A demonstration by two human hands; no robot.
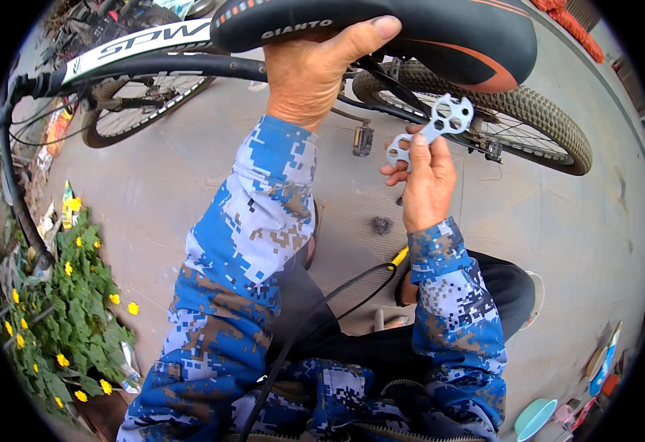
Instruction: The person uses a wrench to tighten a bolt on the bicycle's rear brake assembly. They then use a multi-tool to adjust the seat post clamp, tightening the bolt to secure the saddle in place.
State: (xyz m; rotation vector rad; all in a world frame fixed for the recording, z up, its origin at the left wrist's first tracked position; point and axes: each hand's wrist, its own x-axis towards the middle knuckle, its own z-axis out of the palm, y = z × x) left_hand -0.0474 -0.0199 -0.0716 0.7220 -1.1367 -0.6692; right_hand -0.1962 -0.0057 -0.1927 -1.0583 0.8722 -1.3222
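My left hand [309, 77] grips the black bicycle saddle [455, 33], which has orange trim. The thumb lies along the saddle's near side, and the other fingers are hidden under it. Held between the thumb and fingers of my right hand [428, 180] is a flat silver multi-hole wrench [431, 131] with hexagonal openings. It is tilted up to the right, below the saddle and in front of the rear wheel [551, 125], apart from the bicycle as far as I can see. The bicycle's white-and-black frame [146, 46] runs off to the left.
A pedal [363, 141] hangs below the frame; the front wheel [127, 107] is at left. A black hose with a yellow end [399, 256] crosses my legs. Yellow-flowered plants [72, 317] grow at lower left. A turquoise basin [534, 420] and clutter lie at lower right.
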